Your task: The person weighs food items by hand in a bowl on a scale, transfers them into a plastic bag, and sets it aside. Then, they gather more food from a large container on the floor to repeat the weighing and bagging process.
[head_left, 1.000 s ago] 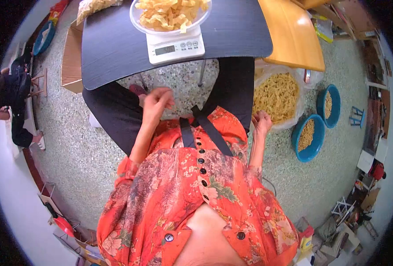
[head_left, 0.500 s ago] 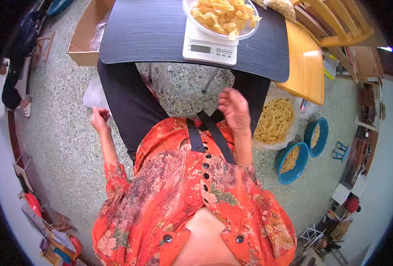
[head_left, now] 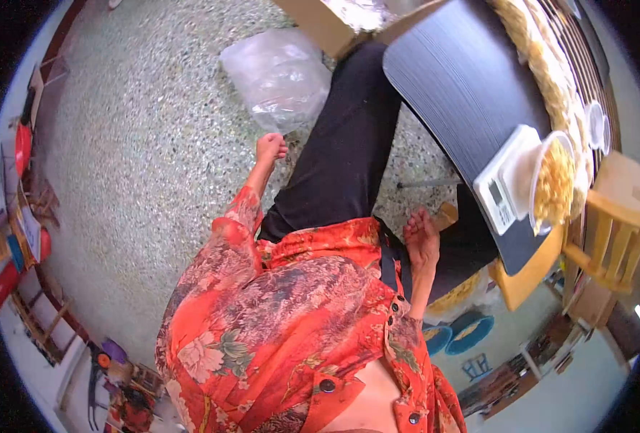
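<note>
At the lower edge of a clear plastic bag (head_left: 280,76) on the speckled floor, my left hand (head_left: 270,149) is closed; whether it pinches the bag's edge I cannot make out. My right hand (head_left: 422,234) hangs over my lap, fingers loosely apart and slightly curled, holding nothing. To its right, a white kitchen scale (head_left: 506,180) sits on the dark table (head_left: 464,79). The scale bears a clear bowl (head_left: 537,184) of yellowish flat pieces (head_left: 555,184).
A cardboard box (head_left: 318,25) stands beyond the bag. A wooden chair (head_left: 612,242) is at the right. Blue basins (head_left: 471,335) with pale contents lie on the floor at lower right. Filled bags line the table's far edge.
The view has swung to the left, bringing the plastic bag and box further into sight. My left hand is now at the bag's near edge, its fingers closed.
</note>
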A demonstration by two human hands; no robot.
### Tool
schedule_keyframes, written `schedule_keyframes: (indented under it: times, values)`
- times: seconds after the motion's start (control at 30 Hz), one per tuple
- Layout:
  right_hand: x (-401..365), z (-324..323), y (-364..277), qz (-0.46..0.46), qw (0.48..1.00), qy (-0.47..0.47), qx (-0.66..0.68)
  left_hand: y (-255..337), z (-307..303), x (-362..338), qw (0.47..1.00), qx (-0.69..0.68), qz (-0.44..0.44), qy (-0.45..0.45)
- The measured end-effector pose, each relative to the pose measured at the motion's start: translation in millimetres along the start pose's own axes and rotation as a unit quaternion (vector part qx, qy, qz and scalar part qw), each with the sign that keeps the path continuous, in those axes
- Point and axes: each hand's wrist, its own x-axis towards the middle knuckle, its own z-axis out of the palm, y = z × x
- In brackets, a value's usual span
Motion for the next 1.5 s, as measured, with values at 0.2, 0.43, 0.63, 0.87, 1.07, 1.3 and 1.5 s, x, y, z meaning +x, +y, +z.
schedule_keyframes:
  times: [0.2,0.43,0.63,0.87,1.07,1.3,1.5]
  values:
    - [-21,16,-9,0.013,1.0,0.015,0.001,21,17,28,0.985,0.03,0.088,0.147]
    - [-28,15,-16,0.036,0.999,0.005,0.004,75,32,81,0.856,0.276,0.35,0.26]
    - [-39,13,-17,0.034,0.998,0.044,0.009,90,46,88,0.92,0.274,0.09,0.266]
    - [-43,29,-15,0.017,0.997,0.062,-0.03,78,27,24,0.746,0.517,0.4,0.127]
    - [-46,28,-15,0.023,0.997,0.07,-0.037,75,37,41,0.751,0.515,0.365,0.196]
    - [-49,29,-15,0.023,0.994,0.09,-0.058,86,25,69,0.736,0.593,0.3,0.127]
    - [-41,16,-12,0.025,0.994,0.09,-0.053,93,6,57,0.715,0.552,0.404,0.142]
